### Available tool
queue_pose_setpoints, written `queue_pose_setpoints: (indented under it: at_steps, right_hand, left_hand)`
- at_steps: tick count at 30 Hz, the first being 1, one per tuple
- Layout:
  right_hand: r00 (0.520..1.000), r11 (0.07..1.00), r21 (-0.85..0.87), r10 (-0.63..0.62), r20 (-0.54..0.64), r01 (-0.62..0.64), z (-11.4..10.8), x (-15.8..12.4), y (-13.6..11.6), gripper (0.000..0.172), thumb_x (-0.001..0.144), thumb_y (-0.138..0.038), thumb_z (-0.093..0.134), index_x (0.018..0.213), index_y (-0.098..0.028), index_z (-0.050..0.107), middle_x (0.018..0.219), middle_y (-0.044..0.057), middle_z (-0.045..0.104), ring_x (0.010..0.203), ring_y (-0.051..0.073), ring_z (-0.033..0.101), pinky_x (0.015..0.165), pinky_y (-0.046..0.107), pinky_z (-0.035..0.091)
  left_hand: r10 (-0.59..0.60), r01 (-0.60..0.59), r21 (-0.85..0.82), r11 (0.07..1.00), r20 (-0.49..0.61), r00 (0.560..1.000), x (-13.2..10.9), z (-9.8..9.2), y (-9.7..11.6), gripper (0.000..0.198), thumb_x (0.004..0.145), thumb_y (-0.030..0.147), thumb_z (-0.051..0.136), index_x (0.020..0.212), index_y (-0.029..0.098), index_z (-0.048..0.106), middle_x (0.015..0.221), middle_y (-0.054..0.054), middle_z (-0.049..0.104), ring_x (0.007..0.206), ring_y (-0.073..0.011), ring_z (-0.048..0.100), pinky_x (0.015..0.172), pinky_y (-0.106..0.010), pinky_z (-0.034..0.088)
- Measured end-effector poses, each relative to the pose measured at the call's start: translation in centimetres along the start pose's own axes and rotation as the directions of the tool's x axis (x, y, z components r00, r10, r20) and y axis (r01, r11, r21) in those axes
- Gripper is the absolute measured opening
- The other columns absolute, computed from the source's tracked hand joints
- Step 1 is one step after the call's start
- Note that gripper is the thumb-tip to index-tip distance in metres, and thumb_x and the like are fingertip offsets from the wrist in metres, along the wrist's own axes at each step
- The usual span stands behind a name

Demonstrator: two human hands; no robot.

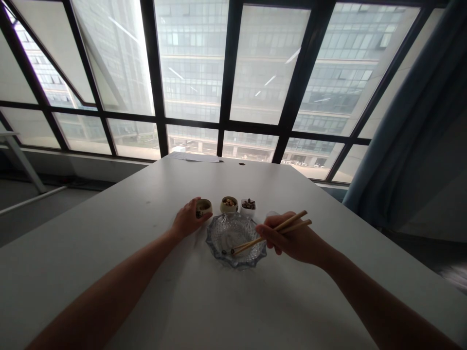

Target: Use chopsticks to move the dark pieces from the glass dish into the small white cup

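Note:
My left hand [188,218] is wrapped round the side of a small round bowl [205,206] standing on the table. In my right hand [288,238] is a pair of wooden chopsticks [251,242], their tips down inside a scalloped glass dish [237,264]. A small dark piece [232,251] lies at the tips, and another dark piece [224,252] lies just left of it in the dish. Behind the dish stand a round bowl [229,210] with light brown pieces and a white bowl [248,211] with dark brown pieces.
The white table [146,291] reaches forward towards large windows. White paper [197,157] lies at its far edge, near two dark round spots. A blue curtain [394,126] hangs at the right. Something clear, partly hidden, is behind my right hand.

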State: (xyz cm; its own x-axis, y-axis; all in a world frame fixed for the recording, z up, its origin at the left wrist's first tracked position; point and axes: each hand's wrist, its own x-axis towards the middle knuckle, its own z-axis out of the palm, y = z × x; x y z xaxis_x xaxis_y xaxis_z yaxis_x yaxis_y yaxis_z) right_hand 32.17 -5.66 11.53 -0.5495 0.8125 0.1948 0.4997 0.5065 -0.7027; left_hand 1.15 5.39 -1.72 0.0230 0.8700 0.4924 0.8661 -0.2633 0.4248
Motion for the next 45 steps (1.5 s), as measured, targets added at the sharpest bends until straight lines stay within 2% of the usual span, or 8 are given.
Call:
queue_pose_setpoints:
  at_steps: [11, 18, 23, 29, 35, 39, 45]
  right_hand:
    - [1.0, 1.0, 0.022, -0.017, 0.003, 0.017, 0.4, 0.1, 0.1, 0.057, 0.093, -0.068, 0.059, 0.072, -0.015, 0.068, 0.06, 0.006, 0.069, 0.045, 0.013, 0.062, 0.042, 0.021, 0.046]
    - [0.998, 0.998, 0.04, 0.042, -0.04, -0.041, 0.9, 0.3, 0.0, 0.06, 0.091, -0.071, 0.059, 0.069, -0.015, 0.065, 0.06, 0.006, 0.068, 0.046, 0.014, 0.063, 0.042, 0.021, 0.047]
    - [0.998, 0.998, 0.056, 0.027, -0.048, -0.025, 1.2, 0.3, 0.0, 0.059, 0.091, -0.07, 0.061, 0.068, -0.016, 0.065, 0.059, 0.005, 0.067, 0.047, 0.014, 0.063, 0.042, 0.022, 0.047]
    - [0.996, 0.994, 0.058, -0.094, -0.003, 0.094, 1.4, 0.3, 0.5, 0.054, 0.098, -0.062, 0.056, 0.069, -0.017, 0.061, 0.057, 0.003, 0.063, 0.046, 0.013, 0.061, 0.043, 0.021, 0.046]
    - [0.94, 0.944, -0.008, -0.328, 0.088, 0.33, 1.9, 0.2, 0.4, 0.051, 0.104, -0.049, 0.053, 0.064, -0.018, 0.052, 0.052, -0.003, 0.048, 0.043, 0.007, 0.042, 0.042, 0.021, 0.033]
    - [0.928, 0.934, -0.034, -0.349, 0.129, 0.356, 2.0, 0.0, 0.0, 0.051, 0.104, -0.05, 0.054, 0.064, -0.018, 0.052, 0.055, -0.003, 0.049, 0.044, 0.007, 0.042, 0.043, 0.021, 0.032]
    - [0.936, 0.936, -0.048, -0.343, 0.082, 0.348, 0.6, -0.2, -0.1, 0.05, 0.105, -0.05, 0.054, 0.067, -0.018, 0.058, 0.053, -0.003, 0.05, 0.042, 0.007, 0.044, 0.041, 0.02, 0.034]
  left_hand:
    - [-0.003, 0.003, 0.004, 1.0, 0.002, 1.0, 0.0, -0.1, 0.1, 0.064, 0.088, 0.05, 0.072, 0.14, 0.02, 0.051, 0.135, -0.015, 0.069, 0.119, -0.0323, 0.069, 0.101, -0.045, 0.056]
    - [-0.008, 0.008, 0.002, 1.0, 0.0, 1.0, -0.1, -0.2, 0.2, 0.063, 0.088, 0.051, 0.071, 0.14, 0.02, 0.052, 0.133, -0.015, 0.07, 0.117, -0.0324, 0.07, 0.1, -0.045, 0.056]
    - [-0.009, 0.009, -0.002, 1.0, 0.003, 1.0, -0.2, -0.3, 0.3, 0.064, 0.088, 0.05, 0.071, 0.14, 0.02, 0.051, 0.135, -0.016, 0.069, 0.119, -0.0325, 0.069, 0.101, -0.045, 0.055]
    - [-0.008, 0.008, -0.008, 1.0, 0.0, 1.0, -0.2, -0.4, 0.3, 0.062, 0.088, 0.049, 0.072, 0.14, 0.022, 0.051, 0.135, -0.014, 0.069, 0.119, -0.0311, 0.069, 0.101, -0.044, 0.055]
    - [-0.013, 0.013, -0.008, 1.0, 0.007, 1.0, -0.1, -0.3, 0.3, 0.063, 0.089, 0.048, 0.071, 0.141, 0.02, 0.05, 0.136, -0.015, 0.068, 0.121, -0.0318, 0.068, 0.101, -0.044, 0.055]
    - [-0.012, 0.012, -0.01, 1.0, 0.013, 1.0, -0.1, -0.3, 0.2, 0.063, 0.089, 0.048, 0.071, 0.141, 0.019, 0.05, 0.137, -0.016, 0.068, 0.121, -0.0323, 0.068, 0.101, -0.045, 0.055]
    - [-0.015, 0.015, -0.017, 1.0, 0.017, 1.0, -0.1, -0.3, 0.2, 0.063, 0.089, 0.048, 0.071, 0.141, 0.021, 0.049, 0.137, -0.015, 0.067, 0.121, -0.0315, 0.068, 0.102, -0.045, 0.054]
